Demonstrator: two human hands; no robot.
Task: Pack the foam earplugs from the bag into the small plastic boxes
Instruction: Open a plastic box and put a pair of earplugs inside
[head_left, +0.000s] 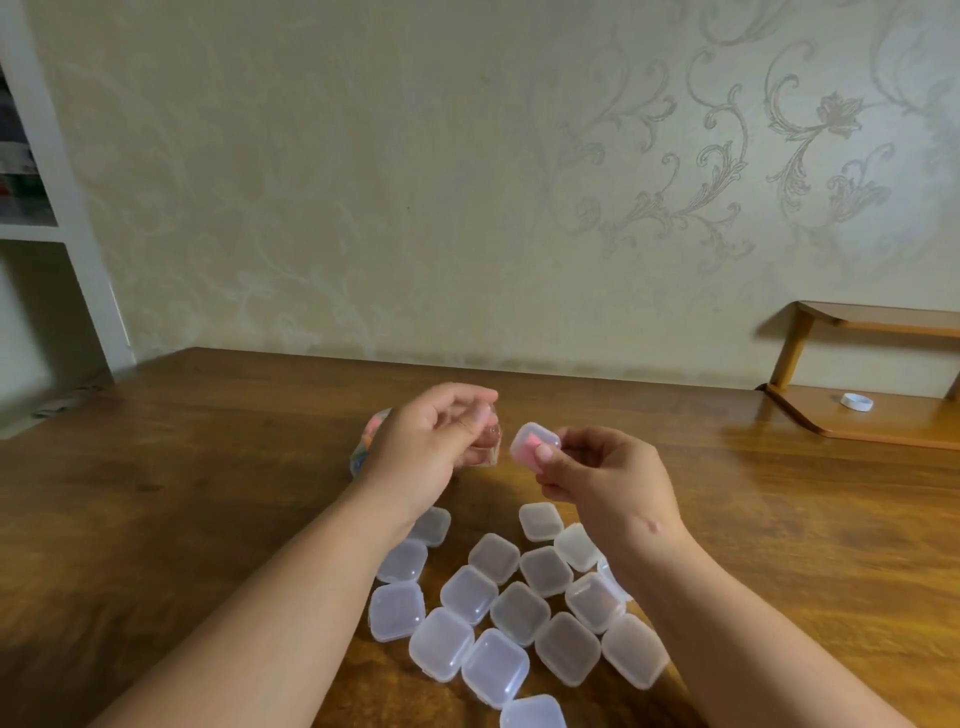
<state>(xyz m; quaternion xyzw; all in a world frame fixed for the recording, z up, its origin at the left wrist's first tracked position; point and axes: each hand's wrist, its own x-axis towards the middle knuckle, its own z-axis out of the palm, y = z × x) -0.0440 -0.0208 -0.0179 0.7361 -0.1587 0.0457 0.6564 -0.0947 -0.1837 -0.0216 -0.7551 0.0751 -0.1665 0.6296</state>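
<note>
My right hand (597, 473) pinches a small clear plastic box (535, 446) with a pink foam earplug showing inside it, held above the table. My left hand (434, 441) is curled around the clear bag (366, 447) of coloured earplugs, which it mostly hides; only the bag's left edge and a clear corner near my fingers show. Several closed translucent boxes (519, 613) lie clustered on the wooden table (208, 467) below both forearms.
A wooden shelf stand (857, 415) sits at the back right with a white round cap (857, 401) on its base. A patterned wall runs behind the table's far edge. A white shelving unit (47, 234) stands at the far left.
</note>
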